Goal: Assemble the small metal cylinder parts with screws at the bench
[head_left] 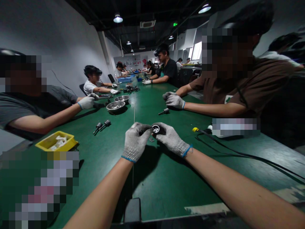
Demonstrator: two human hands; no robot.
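Note:
My right hand [169,137], in a pale knitted glove with a blue cuff, is closed around a small round dark part [156,129] with a light rim and pale spots on its face. My left hand [136,141], gloved the same way, has its thumb and fingers pinched together at the left edge of that part. Whatever lies between those left fingertips is too small to make out. Just below the hands, several small metal pieces [151,139] lie in a little cluster on the green table [152,203].
Left of me stand a yellow bin [57,141] with white pieces and two metal bowls [115,106]. Dark shafted parts [101,126] lie nearby, another [163,111] ahead. A black cable [228,146] crosses the right side. Co-workers with gloved hands [175,101] sit along both sides.

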